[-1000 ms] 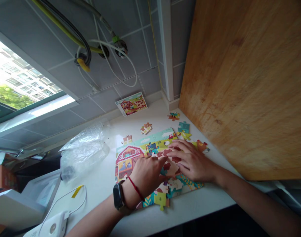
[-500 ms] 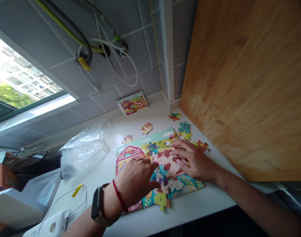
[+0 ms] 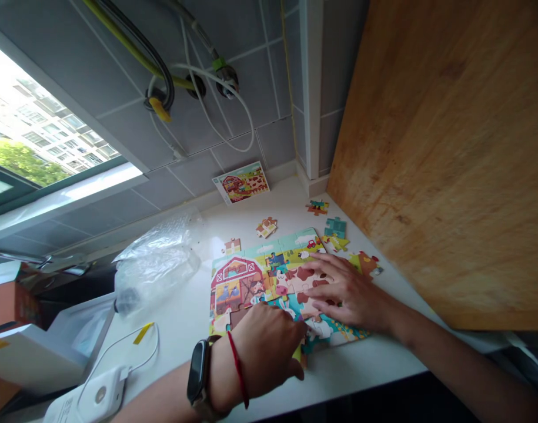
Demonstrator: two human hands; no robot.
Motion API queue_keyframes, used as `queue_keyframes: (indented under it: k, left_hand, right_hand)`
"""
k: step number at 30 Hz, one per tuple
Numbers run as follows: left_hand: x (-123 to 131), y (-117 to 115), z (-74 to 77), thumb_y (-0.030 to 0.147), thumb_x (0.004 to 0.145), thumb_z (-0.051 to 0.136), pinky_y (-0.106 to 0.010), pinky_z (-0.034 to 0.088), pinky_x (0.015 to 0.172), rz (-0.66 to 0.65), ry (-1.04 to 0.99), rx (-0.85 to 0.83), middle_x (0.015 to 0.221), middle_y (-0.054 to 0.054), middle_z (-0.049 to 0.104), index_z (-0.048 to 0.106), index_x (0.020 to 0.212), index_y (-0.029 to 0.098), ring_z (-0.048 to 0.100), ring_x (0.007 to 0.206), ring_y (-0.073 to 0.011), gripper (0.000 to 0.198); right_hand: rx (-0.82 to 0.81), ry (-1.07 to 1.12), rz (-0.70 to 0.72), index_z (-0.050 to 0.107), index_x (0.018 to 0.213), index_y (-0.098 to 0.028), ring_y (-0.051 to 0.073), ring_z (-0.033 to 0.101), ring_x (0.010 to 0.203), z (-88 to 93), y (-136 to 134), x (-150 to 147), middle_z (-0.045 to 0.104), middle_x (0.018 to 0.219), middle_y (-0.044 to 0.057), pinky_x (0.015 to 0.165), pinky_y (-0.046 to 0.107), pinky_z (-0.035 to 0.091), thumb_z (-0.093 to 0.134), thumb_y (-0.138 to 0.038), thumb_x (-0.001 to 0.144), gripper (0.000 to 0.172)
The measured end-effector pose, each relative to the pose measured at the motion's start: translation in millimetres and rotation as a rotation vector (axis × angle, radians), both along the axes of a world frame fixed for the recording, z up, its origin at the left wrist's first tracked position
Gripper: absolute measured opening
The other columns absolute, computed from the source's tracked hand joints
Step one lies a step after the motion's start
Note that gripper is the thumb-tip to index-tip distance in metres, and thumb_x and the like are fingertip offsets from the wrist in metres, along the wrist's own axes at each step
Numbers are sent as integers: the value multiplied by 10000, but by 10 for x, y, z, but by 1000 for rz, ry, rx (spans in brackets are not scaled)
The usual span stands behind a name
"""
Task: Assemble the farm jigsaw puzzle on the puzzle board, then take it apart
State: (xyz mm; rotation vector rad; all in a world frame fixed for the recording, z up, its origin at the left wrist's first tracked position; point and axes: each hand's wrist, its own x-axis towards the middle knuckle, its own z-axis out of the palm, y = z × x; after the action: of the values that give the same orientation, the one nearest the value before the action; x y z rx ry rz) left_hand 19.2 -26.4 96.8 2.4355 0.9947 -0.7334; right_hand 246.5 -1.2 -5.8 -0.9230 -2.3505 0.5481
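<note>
My left hand [image 3: 262, 338] is bent over the near edge of the farm jigsaw puzzle [image 3: 273, 284], nearer than my right to the lime-green piece [image 3: 297, 353] peeking out between thumb and forefinger; its fingertips are hidden, so I can't tell if they pinch. The puzzle's long axis runs left to right; my right hand [image 3: 346, 291], fingers spread, rests on its right side. Beyond sits the farm picture card [image 3: 242, 183]. Half a second ago, my left hand left that piece uncovered.
</note>
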Motion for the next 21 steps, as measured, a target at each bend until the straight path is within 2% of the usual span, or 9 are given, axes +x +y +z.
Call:
queue_keyframes:
  k: [4, 8, 11, 17, 21]
  left_hand:
    - [-11, 91, -24, 424, 832, 894, -407, 602, 770, 47, 63, 66, 1026, -115, 801, 615, 1301, 173, 785, 941, -347, 601]
    - [4, 174, -79, 539, 875, 823, -428, 600, 765, 101, 137, 108, 1010, -161, 794, 701, 1118, 140, 782, 944, -377, 483]
    - [27, 197, -93, 580, 870, 813, -425, 599, 773, 112, 132, 92, 1011, -163, 793, 727, 1060, 143, 782, 948, -377, 484]
    - [68, 80, -13, 558, 843, 856, -470, 595, 839, 117, 147, 78, 1055, -156, 782, 679, 1198, 145, 767, 975, -375, 572]
    - [165, -79, -48, 567, 765, 921, -504, 562, 938, 175, 186, 59, 1121, -166, 761, 647, 1279, 164, 730, 1085, -387, 709]
  right_hand:
    - [-17, 26, -12, 823, 1095, -301, 353, 522, 1427, -18, 10, 12, 682, 1369, 80, 1161, 586, 470, 778, -194, 879, 245]
    - [-47, 75, -48, 796, 1144, -274, 330, 589, 1330, -52, 31, 29, 694, 1324, 92, 1127, 547, 499, 822, -243, 866, 281]
    - [-55, 92, -69, 795, 1103, -273, 311, 633, 1249, -48, 37, 28, 703, 1278, 86, 1080, 519, 525, 810, -258, 882, 222]
    - [-64, 83, -68, 789, 1073, -264, 294, 649, 1184, -17, 35, 15, 707, 1236, 85, 1033, 491, 538, 772, -270, 914, 160]
    - [-70, 91, -60, 783, 1080, -253, 297, 646, 1184, -15, 38, 14, 705, 1234, 91, 1032, 499, 535, 762, -284, 923, 161]
